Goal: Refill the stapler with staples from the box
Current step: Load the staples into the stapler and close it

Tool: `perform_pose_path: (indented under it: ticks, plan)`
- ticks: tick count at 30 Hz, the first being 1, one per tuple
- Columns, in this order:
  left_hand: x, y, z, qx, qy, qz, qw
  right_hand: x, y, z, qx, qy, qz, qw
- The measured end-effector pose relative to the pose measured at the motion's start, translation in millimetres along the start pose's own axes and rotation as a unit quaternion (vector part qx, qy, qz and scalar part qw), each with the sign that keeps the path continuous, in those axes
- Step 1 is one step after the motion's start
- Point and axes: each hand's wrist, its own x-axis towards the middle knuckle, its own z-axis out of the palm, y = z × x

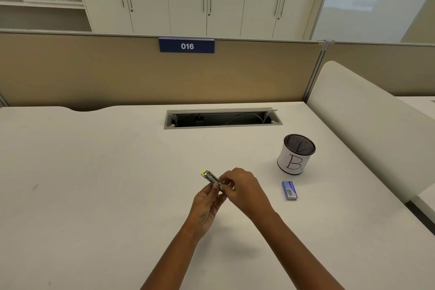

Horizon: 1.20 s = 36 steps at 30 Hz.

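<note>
A small stapler [210, 177] with a metal body and a yellow tip is held above the white desk [94, 183]. My left hand [207, 205] grips it from below, and my right hand [242, 189] pinches its near end from the right. The stapler's near part is hidden by my fingers. A small blue staple box [289, 190] lies flat on the desk to the right of my hands, with nothing touching it.
A black mesh pen cup [296, 154] with a white paper label stands behind the staple box. An open cable tray slot [223, 118] is set in the desk at the back. A tan partition [117, 73] bounds the far edge, and a white divider [367, 113] rises on the right.
</note>
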Motion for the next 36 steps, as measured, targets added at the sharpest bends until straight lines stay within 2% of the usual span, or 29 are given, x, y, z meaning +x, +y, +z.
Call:
perform_pose_path:
  ticks: [9,13,16,20,27,32,36]
  plan:
    - [0.3,-4.0,0.8,-0.002,0.025,-0.03,0.999,3.7,0.5,2.1,0.019,-0.009,0.042,0.999]
    - [-0.3,-4.7,-0.6,-0.008,0.034,-0.057,0.998,3.5,0.8,-5.2,0.083,0.008,0.06,0.995]
    - [0.1,-6.0,-2.3,-0.019,0.044,-0.067,0.997,4.7,5.3,-9.0,0.03,-0.003,0.052,0.998]
    - [0.9,-6.4,-3.6,-0.015,0.063,-0.071,0.995,4.8,10.9,-5.0,-0.038,-0.057,0.033,0.997]
    - [0.0,-5.0,-6.1,-0.02,0.055,-0.087,0.995,1.8,18.2,2.3,-0.085,-0.087,-0.027,0.992]
    - [0.6,-5.9,-8.6,-0.022,0.048,-0.088,0.995,1.1,20.9,2.2,-0.049,-0.115,-0.027,0.992]
    - [-0.7,-4.9,-7.3,-0.018,0.045,-0.085,0.995,-2.0,21.0,2.7,0.004,-0.095,-0.018,0.995]
